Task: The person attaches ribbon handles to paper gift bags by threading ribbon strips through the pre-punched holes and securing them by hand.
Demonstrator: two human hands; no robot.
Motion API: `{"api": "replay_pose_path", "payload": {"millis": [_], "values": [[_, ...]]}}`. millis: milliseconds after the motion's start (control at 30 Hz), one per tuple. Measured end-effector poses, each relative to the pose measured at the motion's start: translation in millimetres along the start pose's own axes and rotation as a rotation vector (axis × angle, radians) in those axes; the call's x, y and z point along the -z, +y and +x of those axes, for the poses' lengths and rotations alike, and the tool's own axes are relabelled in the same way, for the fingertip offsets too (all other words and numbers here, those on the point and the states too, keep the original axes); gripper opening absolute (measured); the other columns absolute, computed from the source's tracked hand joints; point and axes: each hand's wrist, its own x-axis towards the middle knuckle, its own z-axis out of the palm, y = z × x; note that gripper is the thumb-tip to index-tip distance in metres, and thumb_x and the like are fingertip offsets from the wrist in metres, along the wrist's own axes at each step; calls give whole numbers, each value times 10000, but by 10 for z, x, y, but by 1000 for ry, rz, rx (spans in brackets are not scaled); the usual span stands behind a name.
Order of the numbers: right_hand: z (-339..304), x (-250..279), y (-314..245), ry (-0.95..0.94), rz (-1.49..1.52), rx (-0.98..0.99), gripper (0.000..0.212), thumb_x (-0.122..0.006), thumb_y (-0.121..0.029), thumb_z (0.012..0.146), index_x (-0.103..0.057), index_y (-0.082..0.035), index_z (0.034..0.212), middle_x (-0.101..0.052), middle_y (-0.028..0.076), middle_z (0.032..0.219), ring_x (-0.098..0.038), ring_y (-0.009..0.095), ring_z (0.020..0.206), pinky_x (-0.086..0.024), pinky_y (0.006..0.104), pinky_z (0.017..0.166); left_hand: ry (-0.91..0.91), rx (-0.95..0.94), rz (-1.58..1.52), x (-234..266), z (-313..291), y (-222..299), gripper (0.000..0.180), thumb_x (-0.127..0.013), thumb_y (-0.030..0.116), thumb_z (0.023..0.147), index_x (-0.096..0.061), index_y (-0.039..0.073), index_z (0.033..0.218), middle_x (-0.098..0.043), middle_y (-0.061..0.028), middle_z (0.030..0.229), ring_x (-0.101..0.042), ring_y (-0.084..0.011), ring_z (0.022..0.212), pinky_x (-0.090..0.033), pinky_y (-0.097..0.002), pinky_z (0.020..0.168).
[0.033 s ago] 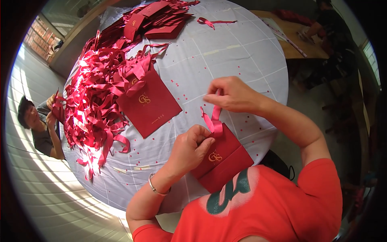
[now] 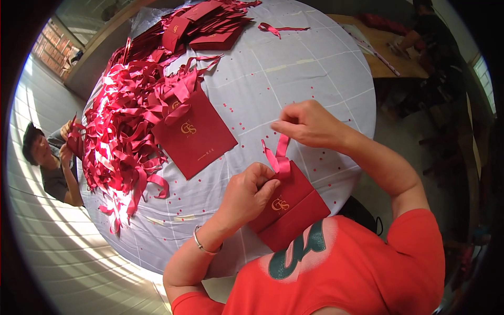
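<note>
A small red paper bag (image 2: 302,207) with gold lettering lies at the table's near edge, against my shirt. My left hand (image 2: 249,190) is closed on its top edge, thumb and fingers pinching beside the ribbon. From that edge a pinkish-red ribbon (image 2: 282,165) rises in two strands. One strand runs up to my right hand (image 2: 311,125), whose fingers are closed on it; the exact pinch is hidden. The other strand's free tip stands up to the left of it. Beyond my left hand a larger-looking red bag (image 2: 197,142) lies flat.
A big heap of red ribbons (image 2: 121,115) covers the round table's left side, with stacked red bags (image 2: 215,39) behind. Tiny red dots dot the pale tablecloth (image 2: 310,63). One person (image 2: 52,157) handles a red item at the left; another (image 2: 436,42) sits at a wooden table.
My right hand has shifted slightly to the right, and more of the ribbon strand shows below it. My left hand and the bag stay in place.
</note>
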Motion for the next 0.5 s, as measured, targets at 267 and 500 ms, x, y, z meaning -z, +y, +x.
{"api": "replay_pose_path", "payload": {"millis": [267, 500], "values": [[-210, -70, 188, -365, 241, -472, 572, -599, -526, 938, -701, 8, 759, -584, 33, 598, -501, 110, 493, -399, 263, 486, -9, -59, -32, -26, 15, 77, 191, -703, 58, 895, -586, -3, 1034, -621, -14, 635, -493, -17, 608, -423, -226, 537], [-115, -135, 299, -448, 788, -558, 284, -738, -332, 884, -685, -77, 769, -448, -68, 559, -342, 39, 485, -217, 233, 456, -3, -102, 45, -29, 5, 88, 289, -716, 155, 872, -656, 38, 1129, -719, -171, 868, -709, -247, 707, -529, -304, 648]]}}
